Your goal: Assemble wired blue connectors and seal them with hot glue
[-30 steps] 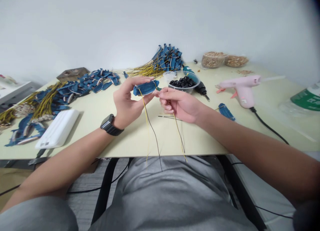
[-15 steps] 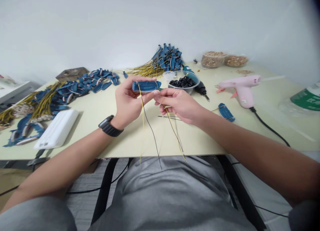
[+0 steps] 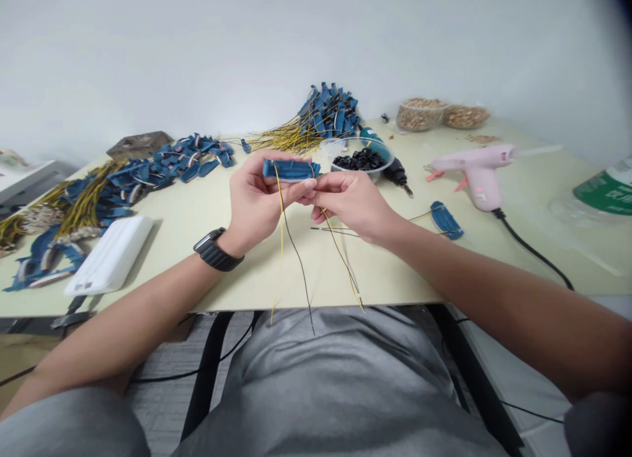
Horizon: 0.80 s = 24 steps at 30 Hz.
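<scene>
And here we are at the pale yellow table (image 3: 409, 279), both hands up over it and nearly meeting! The left hand (image 3: 259, 197) has the blue fabric piece (image 3: 292, 171) firmly between thumb and fingers, long side level, raised in front of the person. In comes the right hand (image 3: 351, 200), fingertips pinched together at the piece's right end, touching the left thumb; just what sits in that pinch is hidden, though cords (image 3: 340, 251) trail down beneath it.

From the piece's left end hang two more, a yellow cord (image 3: 282, 253) and a black cord (image 3: 299, 256), both dropping past the table's front edge. A black watch (image 3: 217, 249) rides the left wrist.

Just behind the right hand, a clear plastic tub (image 3: 390, 167) holds small black pieces (image 3: 359, 159). Out right, a second blue piece (image 3: 446, 220) lies flat near the forearm, and beyond it rests the pink glue gun (image 3: 474, 161), its cable (image 3: 536, 249) curling away. At the back, a bundle of blue pieces (image 3: 330, 111) with yellow cords leans toward the wall; over left, a heap of them (image 3: 192, 157) spreads out behind the white block (image 3: 111, 256).
</scene>
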Each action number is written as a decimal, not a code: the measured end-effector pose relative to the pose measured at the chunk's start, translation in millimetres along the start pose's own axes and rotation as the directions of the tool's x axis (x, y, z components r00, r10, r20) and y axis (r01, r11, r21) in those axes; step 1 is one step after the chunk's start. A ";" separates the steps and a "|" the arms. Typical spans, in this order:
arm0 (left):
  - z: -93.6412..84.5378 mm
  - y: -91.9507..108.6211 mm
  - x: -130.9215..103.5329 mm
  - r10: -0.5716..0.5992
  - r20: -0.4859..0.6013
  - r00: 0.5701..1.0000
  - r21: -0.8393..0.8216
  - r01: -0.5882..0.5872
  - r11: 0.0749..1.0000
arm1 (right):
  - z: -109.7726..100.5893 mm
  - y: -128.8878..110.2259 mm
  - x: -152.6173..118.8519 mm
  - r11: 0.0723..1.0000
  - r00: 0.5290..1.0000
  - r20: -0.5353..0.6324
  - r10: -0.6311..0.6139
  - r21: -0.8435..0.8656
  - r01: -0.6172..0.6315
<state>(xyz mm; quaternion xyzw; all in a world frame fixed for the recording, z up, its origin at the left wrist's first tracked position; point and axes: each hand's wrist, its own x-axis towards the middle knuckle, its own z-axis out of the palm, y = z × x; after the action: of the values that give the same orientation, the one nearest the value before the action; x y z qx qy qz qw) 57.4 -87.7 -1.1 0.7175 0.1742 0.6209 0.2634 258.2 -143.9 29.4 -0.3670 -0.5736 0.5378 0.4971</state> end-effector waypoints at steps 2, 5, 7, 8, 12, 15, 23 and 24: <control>-0.4 -1.1 -0.1 0.012 -0.001 1.000 0.013 -0.012 1.000 | 0.7 -0.2 -0.2 1.000 1.000 -0.001 0.008 -0.007 -0.008; -1.3 -3.7 -0.8 0.012 0.002 1.000 0.016 -0.012 1.000 | 0.5 1.1 0.2 1.000 1.000 -0.003 0.000 -0.007 0.000; -1.6 -4.2 -1.0 -0.004 -0.001 1.000 0.008 0.004 1.000 | 0.5 2.2 0.7 1.000 1.000 -0.008 -0.002 -0.004 0.002; -1.5 -4.0 -0.9 -0.013 -0.003 1.000 0.003 0.013 1.000 | 0.6 2.7 1.0 1.000 1.000 -0.011 0.002 -0.002 -0.002; 0.3 -1.0 -0.4 -0.025 0.006 1.000 -0.005 0.025 1.000 | 1.7 3.5 1.8 1.000 1.000 -0.013 0.014 0.016 -0.014; 1.5 0.7 -0.1 -0.005 0.013 1.000 -0.021 0.006 1.000 | 2.2 3.3 1.6 1.000 1.000 -0.018 0.006 0.008 -0.006; -2.1 -0.6 -0.1 -0.008 0.032 0.999 -0.027 0.009 1.000 | 2.2 2.3 -0.6 1.000 1.000 -0.015 0.001 -0.022 -0.001; -3.2 -2.0 0.1 -0.003 0.036 0.999 -0.019 0.003 1.000 | 2.3 2.3 -0.7 1.000 1.000 -0.013 0.001 -0.023 -0.002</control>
<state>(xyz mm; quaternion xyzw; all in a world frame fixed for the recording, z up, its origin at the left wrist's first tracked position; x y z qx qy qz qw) 54.4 -85.5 -1.9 0.7256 0.1645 0.6092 0.2745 255.9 -144.8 27.2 -0.3767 -0.5762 0.5290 0.4962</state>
